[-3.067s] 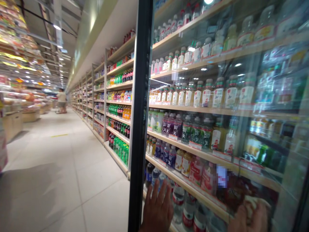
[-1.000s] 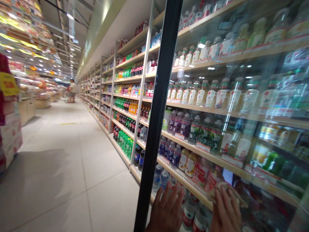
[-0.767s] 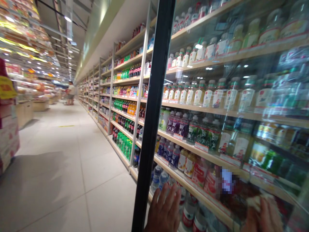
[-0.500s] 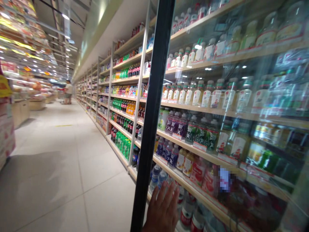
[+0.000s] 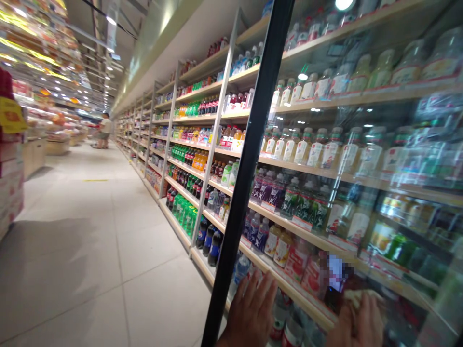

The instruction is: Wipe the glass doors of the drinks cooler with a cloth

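Note:
A glass door (image 5: 361, 193) with a black frame edge (image 5: 249, 164) stands across the right side of the view. My left hand (image 5: 253, 306) lies flat at the door's lower left, its fingers stretched out near the frame. Lower right, my right hand (image 5: 369, 318) is bent round a pale, yellowish cloth (image 5: 358, 298) at the glass. Part of that cloth is hidden by the fingers. Just above it, a pixelated patch (image 5: 336, 272) shows in the reflection.
Behind the glass, shelves carry rows of bottled drinks (image 5: 302, 147). More drink shelves (image 5: 186, 144) run away down the aisle beyond the frame. A tiled floor (image 5: 90, 250) stretches left, past stacked boxes (image 5: 10, 178). Far off stands a person (image 5: 104, 131).
My right hand has come into view at lower right with the cloth. The door's black edge appears further right and more tilted. My left hand stays beside it, fingers still outstretched.

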Tool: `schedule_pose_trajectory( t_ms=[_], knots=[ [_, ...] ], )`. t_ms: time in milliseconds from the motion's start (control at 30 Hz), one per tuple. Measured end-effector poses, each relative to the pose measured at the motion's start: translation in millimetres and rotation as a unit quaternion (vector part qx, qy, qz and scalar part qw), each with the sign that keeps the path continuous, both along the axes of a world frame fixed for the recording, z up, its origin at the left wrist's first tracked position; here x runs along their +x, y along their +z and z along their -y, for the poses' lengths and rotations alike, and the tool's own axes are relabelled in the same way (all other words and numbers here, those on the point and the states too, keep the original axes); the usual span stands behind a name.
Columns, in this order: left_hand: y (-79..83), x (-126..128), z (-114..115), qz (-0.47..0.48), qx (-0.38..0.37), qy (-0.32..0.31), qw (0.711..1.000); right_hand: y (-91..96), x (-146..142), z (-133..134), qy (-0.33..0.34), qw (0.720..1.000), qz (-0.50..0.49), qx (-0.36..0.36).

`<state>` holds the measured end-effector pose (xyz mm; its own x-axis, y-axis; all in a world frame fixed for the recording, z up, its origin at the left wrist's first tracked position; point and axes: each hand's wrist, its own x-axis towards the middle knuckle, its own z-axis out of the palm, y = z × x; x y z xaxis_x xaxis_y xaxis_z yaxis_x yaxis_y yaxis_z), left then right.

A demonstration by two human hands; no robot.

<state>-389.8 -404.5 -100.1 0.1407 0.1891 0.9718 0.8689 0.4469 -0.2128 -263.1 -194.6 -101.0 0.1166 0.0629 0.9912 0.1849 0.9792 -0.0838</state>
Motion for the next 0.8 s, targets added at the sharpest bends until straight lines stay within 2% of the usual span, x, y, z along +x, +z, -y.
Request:
schedule_pose_trajectory(
  t_ms=[100,167,267,333,467,633,700,800],
  knots=[
    [0.6,0,0,-0.003,0.004,0.001,1.000,8.3,-21,34,-0.034,0.998,0.014,0.045],
    [-0.2,0,0,-0.005,0.007,0.002,1.000,14.7,-27,51,-0.019,0.993,0.059,0.099],
    [-1.4,-1,-1,-0.003,0.009,-0.001,1.000,23.3,-27,61,0.011,0.977,0.133,0.165],
    [-1.4,-1,-1,-0.002,0.009,-0.005,1.000,29.1,-24,59,0.024,0.972,0.155,0.176],
    [0.1,-3,-1,-0.010,0.013,-0.006,1.000,44.1,-12,40,0.016,0.989,0.111,0.099],
    [1.1,-7,-2,-0.005,0.012,-0.004,1.000,57.5,16,-7,-0.031,0.999,-0.007,-0.012],
    [1.0,-8,-3,-0.006,0.015,0.004,1.000,53.0,29,-27,-0.048,0.996,-0.050,-0.060],
    [0.8,-9,-5,-0.007,0.025,0.011,1.000,33.9,45,-51,-0.071,0.984,-0.102,-0.130]
  ],
)
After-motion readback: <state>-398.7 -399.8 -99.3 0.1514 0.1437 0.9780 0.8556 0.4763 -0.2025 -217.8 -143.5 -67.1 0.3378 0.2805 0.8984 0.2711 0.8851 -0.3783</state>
